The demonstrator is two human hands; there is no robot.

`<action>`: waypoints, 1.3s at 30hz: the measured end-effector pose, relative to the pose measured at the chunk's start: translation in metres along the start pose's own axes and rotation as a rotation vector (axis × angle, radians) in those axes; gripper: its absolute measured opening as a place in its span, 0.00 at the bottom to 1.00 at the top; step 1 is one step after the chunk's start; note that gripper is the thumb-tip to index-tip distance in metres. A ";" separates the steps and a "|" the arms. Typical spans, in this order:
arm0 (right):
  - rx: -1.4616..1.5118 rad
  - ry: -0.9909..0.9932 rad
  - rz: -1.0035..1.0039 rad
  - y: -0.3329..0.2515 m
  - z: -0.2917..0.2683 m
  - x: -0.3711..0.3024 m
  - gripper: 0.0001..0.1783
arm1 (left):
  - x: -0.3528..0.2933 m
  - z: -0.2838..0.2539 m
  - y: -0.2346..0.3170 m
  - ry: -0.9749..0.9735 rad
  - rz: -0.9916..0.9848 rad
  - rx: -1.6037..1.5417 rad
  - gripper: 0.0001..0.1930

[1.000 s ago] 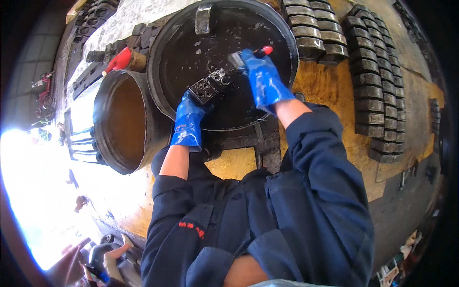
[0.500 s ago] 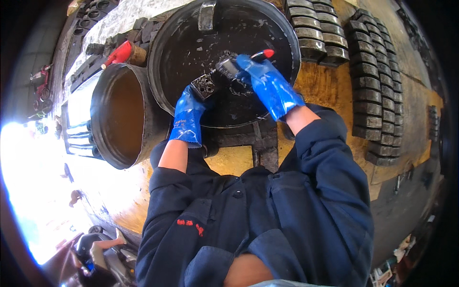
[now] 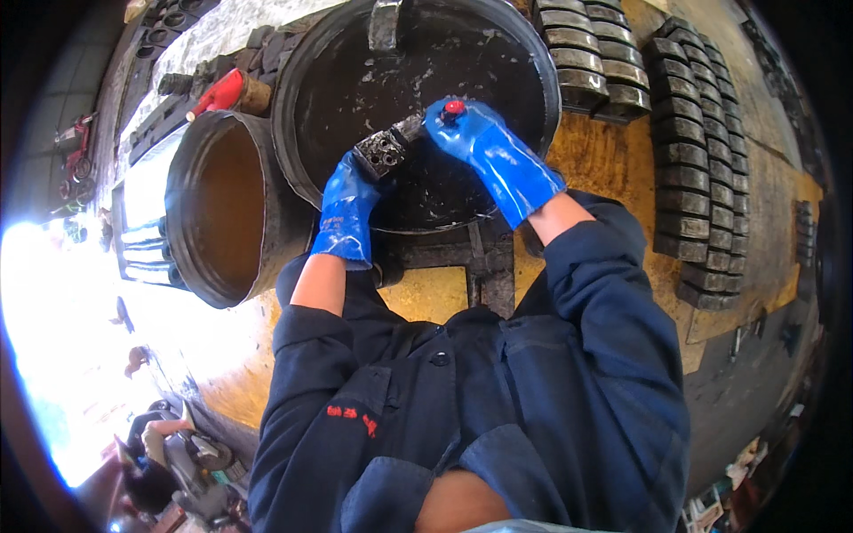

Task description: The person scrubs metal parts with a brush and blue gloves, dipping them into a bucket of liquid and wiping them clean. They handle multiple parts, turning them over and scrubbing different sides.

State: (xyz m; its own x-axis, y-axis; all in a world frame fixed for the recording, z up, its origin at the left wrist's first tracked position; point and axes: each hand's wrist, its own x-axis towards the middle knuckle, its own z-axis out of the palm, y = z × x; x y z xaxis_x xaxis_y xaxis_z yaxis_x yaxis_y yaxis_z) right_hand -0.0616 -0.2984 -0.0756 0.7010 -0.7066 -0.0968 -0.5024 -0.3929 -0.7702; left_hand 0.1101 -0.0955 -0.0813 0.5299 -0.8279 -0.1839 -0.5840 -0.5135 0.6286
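Note:
Both my hands wear blue rubber gloves over a wide round tub (image 3: 293, 164) of dark liquid with pale flecks of foam. My left hand (image 3: 345, 211) is closed around the near end of a dark, wet metal block (image 3: 382, 153) with several round holes in its face. Closed round a red-ended brush (image 3: 453, 107), my right hand (image 3: 489, 151) is just to the right of the block. The brush handle's end points up; its head is mostly hidden by the glove and seems to touch the block's right end.
Left of the tub stands a metal bucket (image 3: 283, 226) with brownish contents. Behind it lies a red-and-tan object (image 3: 224, 94). Curved dark metal blocks (image 3: 682, 151) stand in long rows at the right, with more rows (image 3: 579, 62) beside the tub. A metal piece (image 3: 384, 28) sits at the tub's far rim.
My right hand has turned, so the brush's red end now points up instead of to the right. The block in my left hand has tilted, showing more of its holed face.

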 end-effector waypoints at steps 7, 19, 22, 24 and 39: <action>0.114 0.014 -0.255 0.010 0.023 -0.002 0.17 | 0.011 0.002 -0.013 -0.069 0.037 0.069 0.35; -0.204 -0.062 -0.080 0.014 0.024 0.014 0.17 | -0.008 -0.006 -0.010 -0.064 0.011 0.067 0.30; -0.036 0.063 0.221 0.127 0.017 0.048 0.19 | 0.023 0.020 0.026 -0.105 0.046 -0.019 0.29; -0.009 0.011 0.269 0.104 0.033 0.047 0.22 | 0.021 0.011 -0.018 -0.096 -0.082 -0.243 0.35; 0.325 -0.209 -0.202 -0.035 0.010 0.007 0.15 | 0.011 0.014 -0.024 0.011 0.086 0.086 0.36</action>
State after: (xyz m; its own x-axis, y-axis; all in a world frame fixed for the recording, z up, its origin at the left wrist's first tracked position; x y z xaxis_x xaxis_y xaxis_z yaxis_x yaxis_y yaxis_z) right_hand -0.0338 -0.2841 -0.0561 0.8731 -0.4870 -0.0232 -0.1823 -0.2820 -0.9419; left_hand 0.1212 -0.0954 -0.1086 0.4819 -0.8674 -0.1239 -0.6778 -0.4586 0.5746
